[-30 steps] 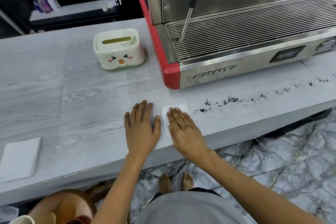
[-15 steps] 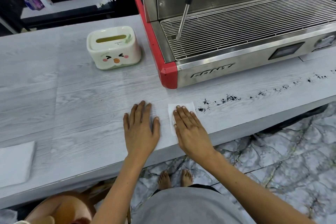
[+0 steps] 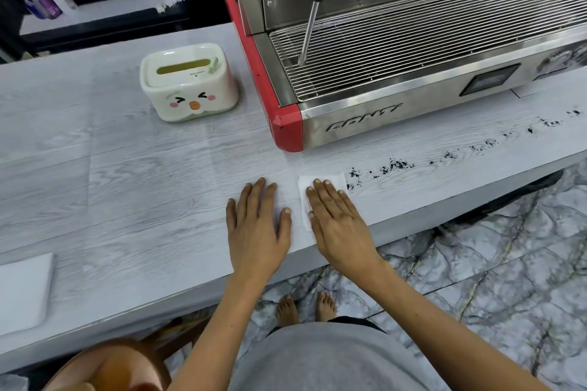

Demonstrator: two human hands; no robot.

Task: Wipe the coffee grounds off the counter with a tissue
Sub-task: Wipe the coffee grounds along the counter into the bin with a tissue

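Note:
A folded white tissue (image 3: 320, 181) lies flat on the pale wood-grain counter (image 3: 127, 200) near its front edge. My right hand (image 3: 340, 222) presses flat on the tissue, fingers together, covering most of it. Just left of it my left hand (image 3: 257, 225) rests palm down on the bare counter, holding nothing. Dark coffee grounds (image 3: 394, 165) trail from the tissue's right edge along the counter toward the far right (image 3: 549, 122), in front of the machine.
A steel espresso machine (image 3: 413, 73) with a red side panel and a steam wand (image 3: 313, 13) stands behind the grounds. A white chick-face tissue box (image 3: 189, 82) sits at its left. Another white tissue (image 3: 23, 292) lies at the counter's far left. Marble floor lies below the edge.
My right hand has slid the tissue to the right, up to the first grounds. The left hand stays flat in place, now apart from the tissue.

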